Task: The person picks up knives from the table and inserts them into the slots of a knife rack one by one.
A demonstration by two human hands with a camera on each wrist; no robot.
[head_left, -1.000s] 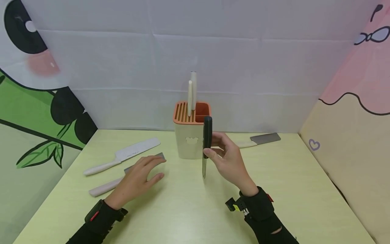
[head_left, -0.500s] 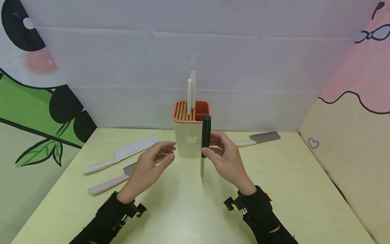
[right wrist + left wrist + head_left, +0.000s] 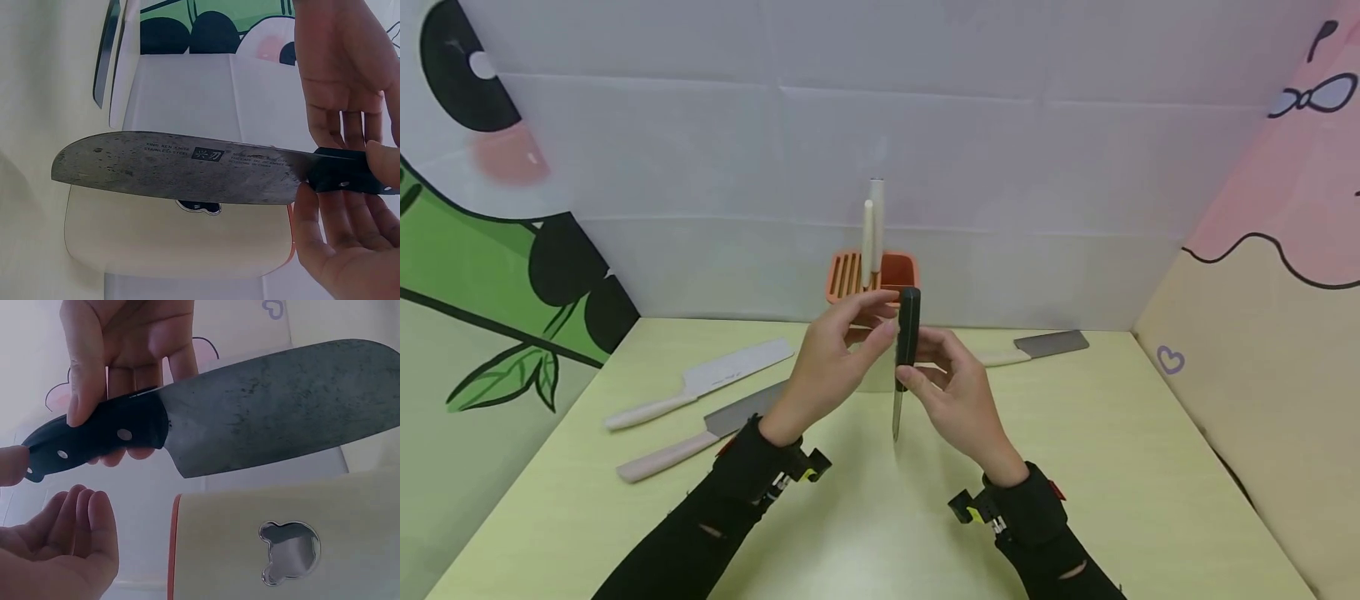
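My right hand (image 3: 958, 396) grips the black riveted handle of a broad-bladed kitchen knife (image 3: 908, 337), held upright with the blade pointing down. In the left wrist view the dark, spotted blade (image 3: 281, 406) shows its full width. My left hand (image 3: 827, 362) has come up to the handle's left side; its thumb (image 3: 11, 465) overlaps the handle's butt end while the fingers stay bent and apart from it. Just behind both hands stands a cream knife block (image 3: 219, 544) with an orange slotted top (image 3: 845, 275). Two white-handled knives (image 3: 877, 221) stick up from it.
On the table's left lie a cleaver with a white handle (image 3: 737, 367) and a darker-bladed cleaver (image 3: 741, 412), partly behind my left arm. Another cleaver (image 3: 1052, 342) lies right of the block. A pale cloth wall (image 3: 1030, 183) closes off the table's back.
My left hand has moved right and up from above the darker cleaver to the black knife handle, now covering the block's front. The right hand and knife have hardly moved.
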